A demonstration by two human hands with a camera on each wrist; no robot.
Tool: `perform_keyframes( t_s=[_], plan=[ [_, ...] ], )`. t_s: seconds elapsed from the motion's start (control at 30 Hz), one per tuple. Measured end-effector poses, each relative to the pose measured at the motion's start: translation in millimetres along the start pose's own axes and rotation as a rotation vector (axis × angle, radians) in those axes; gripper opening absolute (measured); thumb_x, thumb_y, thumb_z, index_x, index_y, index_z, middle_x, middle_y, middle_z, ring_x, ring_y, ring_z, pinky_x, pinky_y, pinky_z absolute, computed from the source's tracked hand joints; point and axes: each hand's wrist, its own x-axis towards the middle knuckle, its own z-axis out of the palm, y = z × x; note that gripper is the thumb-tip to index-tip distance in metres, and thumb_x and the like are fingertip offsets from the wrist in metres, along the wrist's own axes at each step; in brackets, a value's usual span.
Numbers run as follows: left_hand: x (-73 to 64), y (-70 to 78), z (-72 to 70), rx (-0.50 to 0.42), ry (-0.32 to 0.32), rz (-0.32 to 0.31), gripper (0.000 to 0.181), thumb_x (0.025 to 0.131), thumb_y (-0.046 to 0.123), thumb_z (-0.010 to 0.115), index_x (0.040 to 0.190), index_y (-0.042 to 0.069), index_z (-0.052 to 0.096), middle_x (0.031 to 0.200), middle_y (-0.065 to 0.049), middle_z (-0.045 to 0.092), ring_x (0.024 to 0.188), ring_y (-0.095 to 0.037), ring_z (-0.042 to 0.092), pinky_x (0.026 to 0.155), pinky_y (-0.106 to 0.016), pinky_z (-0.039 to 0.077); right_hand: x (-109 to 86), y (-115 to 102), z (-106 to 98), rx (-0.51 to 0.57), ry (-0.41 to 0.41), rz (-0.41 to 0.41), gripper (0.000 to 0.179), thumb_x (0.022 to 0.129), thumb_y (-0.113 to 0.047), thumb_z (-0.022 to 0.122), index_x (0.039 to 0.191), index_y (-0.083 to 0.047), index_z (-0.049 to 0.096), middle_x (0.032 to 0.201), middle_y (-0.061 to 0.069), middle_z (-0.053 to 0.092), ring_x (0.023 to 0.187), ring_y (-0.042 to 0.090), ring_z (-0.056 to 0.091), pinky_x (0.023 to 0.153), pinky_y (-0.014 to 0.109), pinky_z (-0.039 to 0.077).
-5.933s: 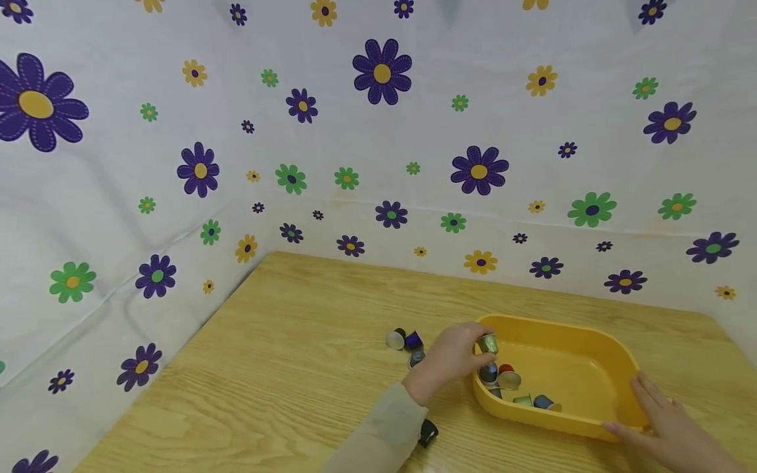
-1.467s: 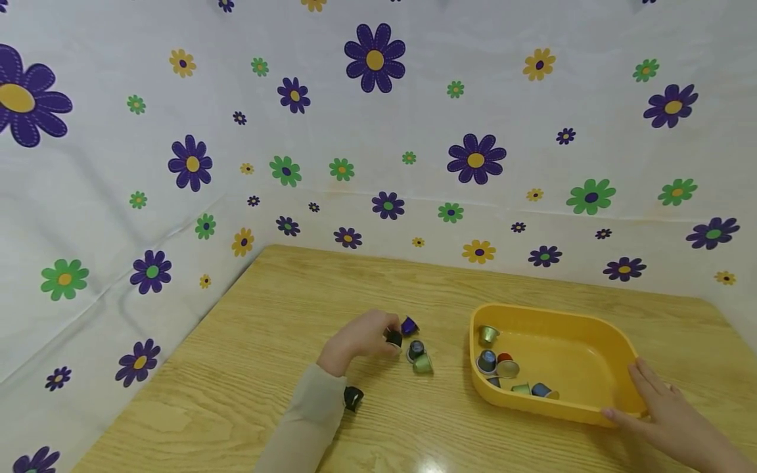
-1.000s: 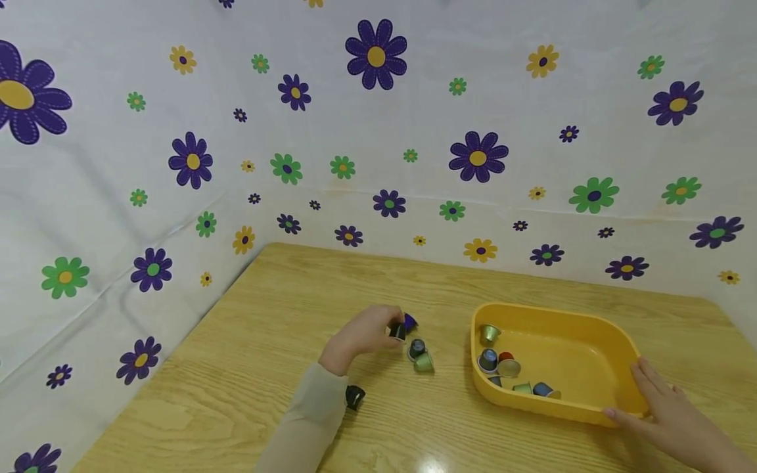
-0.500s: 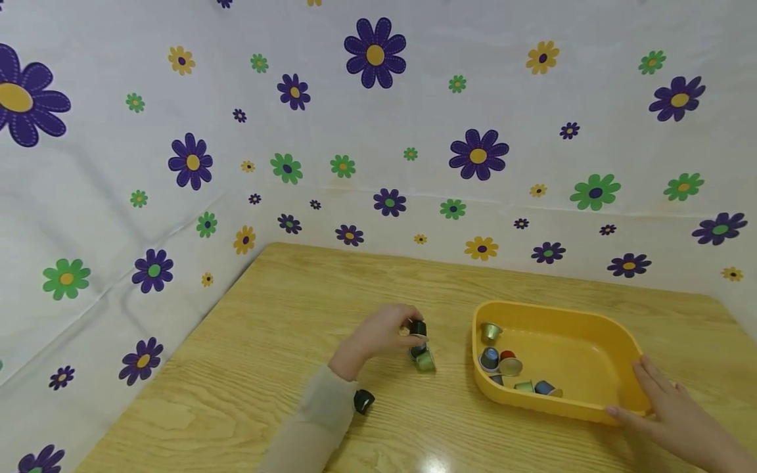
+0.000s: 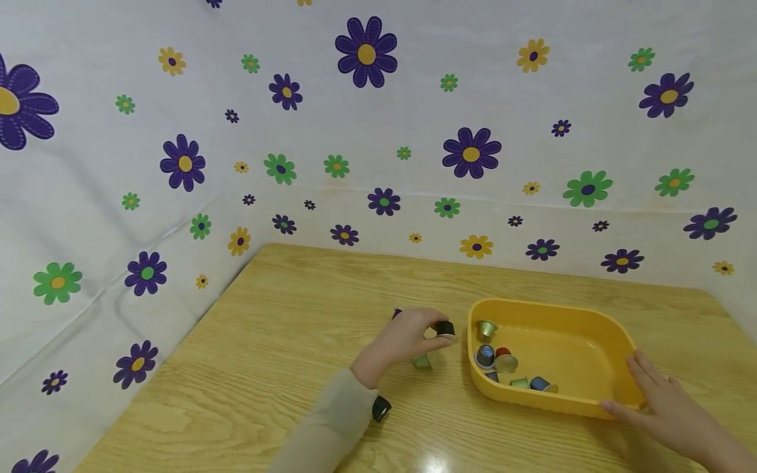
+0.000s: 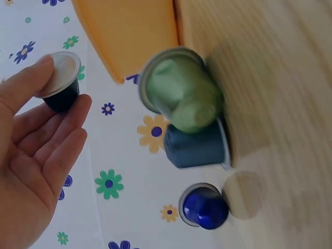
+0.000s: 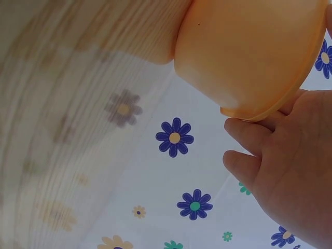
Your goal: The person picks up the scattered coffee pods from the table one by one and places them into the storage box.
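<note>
Between thumb and fingers, my left hand (image 5: 402, 338) pinches a black coffee capsule (image 5: 445, 328) above the table, just left of the yellow tray (image 5: 550, 406). In the left wrist view the capsule (image 6: 63, 98) shows its pale lid under my thumb. Below that hand lie a green capsule (image 6: 181, 91), a dark blue-grey capsule (image 6: 194, 148) and a shiny blue capsule (image 6: 205, 207); the head view mostly hides them. My right hand (image 5: 674, 417) rests on the tray's right end, its fingers fairly straight against the rim. A black capsule (image 5: 381, 408) lies by my left sleeve.
Inside the tray's left part are several capsules, among them a pale green one (image 5: 487, 330), a blue-grey one (image 5: 485, 355) and a blue one (image 5: 540, 383). The wooden table (image 5: 284, 341) meets a flower-patterned cloth (image 5: 355, 131) behind and at left.
My left hand went from the tray to the loose capsules, took hold of a black capsule, and has carried it right toward the tray. The right hand has stayed at the tray's end.
</note>
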Motion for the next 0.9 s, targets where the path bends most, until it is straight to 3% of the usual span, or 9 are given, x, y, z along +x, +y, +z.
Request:
perform_keyframes(
  t_s=[0.13, 0.3, 0.57, 0.9],
  plan=[
    [8.2, 11.5, -0.1, -0.004, 0.033, 0.017, 0.033, 0.084, 0.03, 0.06, 0.107, 0.007, 0.061, 0.095, 0.001, 0.061, 0.088, -0.009, 0.057, 0.077, -0.017, 0.043, 0.2, -1, -1, 0.005, -0.003, 0.002, 0.091, 0.086, -0.047, 0.05, 0.128, 0.024, 0.012, 0.133, 0.04, -0.001, 0.117, 0.057, 0.007, 0.093, 0.061, -0.008],
    [20.3, 23.3, 5.2, 0.016, 0.025, 0.047, 0.033, 0.082, 0.031, 0.062, 0.105, 0.007, 0.062, 0.095, 0.002, 0.062, 0.086, -0.007, 0.056, 0.075, -0.015, 0.042, 0.8, -2, -2, 0.008, -0.011, 0.01, 0.091, 0.086, -0.047, 0.05, 0.128, 0.023, 0.012, 0.133, 0.04, -0.001, 0.116, 0.057, 0.008, 0.093, 0.061, -0.008],
    [39.1, 44.2, 19.3, 0.042, -0.007, 0.031, 0.036, 0.082, 0.031, 0.062, 0.109, 0.008, 0.06, 0.094, 0.004, 0.061, 0.082, -0.006, 0.055, 0.07, -0.012, 0.041, -0.6, -1, -1, 0.02, -0.003, -0.013, 0.089, 0.086, -0.044, 0.051, 0.128, 0.024, 0.011, 0.132, 0.041, 0.0, 0.115, 0.058, 0.009, 0.093, 0.061, -0.008],
    [57.9, 60.1, 44.8, 0.052, 0.006, 0.034, 0.034, 0.082, 0.031, 0.062, 0.108, 0.009, 0.06, 0.093, 0.006, 0.06, 0.083, -0.003, 0.055, 0.071, -0.01, 0.041, -1.7, 0, 1, 0.024, 0.02, -0.022, 0.088, 0.086, -0.044, 0.052, 0.128, 0.023, 0.014, 0.133, 0.04, 0.002, 0.115, 0.058, 0.011, 0.093, 0.061, -0.006]
  ],
)
